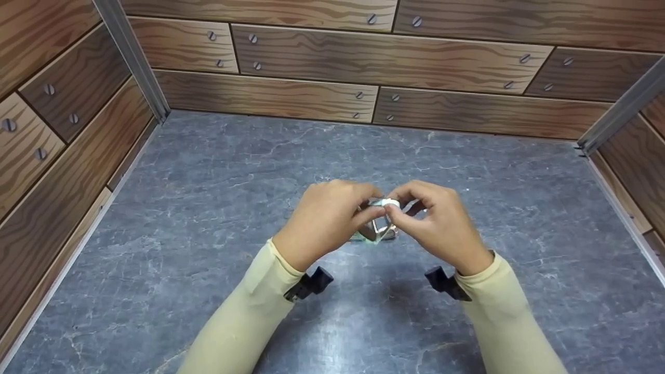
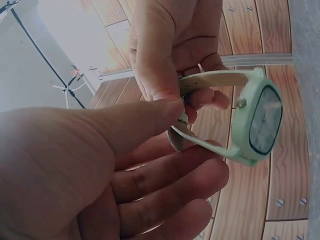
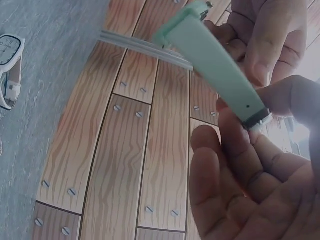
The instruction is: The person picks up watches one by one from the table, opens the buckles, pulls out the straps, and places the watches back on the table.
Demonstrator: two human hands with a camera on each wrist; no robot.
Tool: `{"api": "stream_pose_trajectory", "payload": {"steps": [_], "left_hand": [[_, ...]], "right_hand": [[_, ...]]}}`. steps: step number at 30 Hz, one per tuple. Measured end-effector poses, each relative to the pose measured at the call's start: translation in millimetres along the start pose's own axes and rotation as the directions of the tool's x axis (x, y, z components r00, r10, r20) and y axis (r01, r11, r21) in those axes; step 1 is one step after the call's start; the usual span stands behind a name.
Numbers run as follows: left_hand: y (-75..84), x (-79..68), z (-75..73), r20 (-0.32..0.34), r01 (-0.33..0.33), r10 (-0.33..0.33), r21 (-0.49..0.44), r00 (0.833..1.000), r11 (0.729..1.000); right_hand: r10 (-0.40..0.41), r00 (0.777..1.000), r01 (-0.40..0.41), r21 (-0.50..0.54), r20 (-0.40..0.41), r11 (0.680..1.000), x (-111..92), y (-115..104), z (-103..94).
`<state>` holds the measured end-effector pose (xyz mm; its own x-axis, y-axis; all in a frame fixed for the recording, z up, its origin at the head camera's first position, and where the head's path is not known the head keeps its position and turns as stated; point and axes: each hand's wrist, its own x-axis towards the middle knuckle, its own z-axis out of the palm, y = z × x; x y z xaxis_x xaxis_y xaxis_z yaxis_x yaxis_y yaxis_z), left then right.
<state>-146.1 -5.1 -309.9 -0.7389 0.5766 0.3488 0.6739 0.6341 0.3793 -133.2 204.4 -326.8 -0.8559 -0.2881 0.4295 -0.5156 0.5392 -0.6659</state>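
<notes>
A mint-green wristwatch (image 2: pixel 243 122) with a rounded-square case is held up in front of me, its strap forming a loop. In the left wrist view its crown and face show at the right. My left hand (image 1: pixel 330 218) pinches one part of the strap between thumb and fingers. My right hand (image 1: pixel 441 221) pinches the strap close by, with the fingertips of both hands nearly meeting. The right wrist view shows the broad strap (image 3: pixel 215 62) running down to a metal buckle (image 3: pixel 257 119) at the right hand's fingers. The fingers partly hide the strap ends.
On the grey marbled tabletop (image 1: pixel 234 182), a white watch (image 3: pixel 17 75) lies at the left edge of the right wrist view. Wood-patterned walls (image 1: pixel 311 57) enclose the table at the back and both sides. Dark wrist mounts (image 1: pixel 314 283) sit below the hands.
</notes>
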Motion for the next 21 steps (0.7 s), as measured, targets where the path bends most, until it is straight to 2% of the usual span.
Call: {"api": "stream_pose_trajectory", "payload": {"steps": [8,13,21], "left_hand": [[-1.8,0.6,-0.1,-0.009,-0.009,0.009,0.004,1.0,1.0],[-2.3,-0.4,-1.4,-0.018,-0.003,0.003,0.01,1.0,1.0],[-2.5,-0.3,-2.1,0.003,0.003,-0.003,0.018,1.0,1.0]], "right_hand": [[-0.056,0.998,0.056,-0.023,0.02,0.998,0.7,2.6,0.2],[-0.045,0.997,0.046,-0.027,0.057,0.999,0.6,2.4,-0.6],[-0.033,0.996,0.036,-0.034,0.085,0.999,0.6,4.0,-1.3]]}}
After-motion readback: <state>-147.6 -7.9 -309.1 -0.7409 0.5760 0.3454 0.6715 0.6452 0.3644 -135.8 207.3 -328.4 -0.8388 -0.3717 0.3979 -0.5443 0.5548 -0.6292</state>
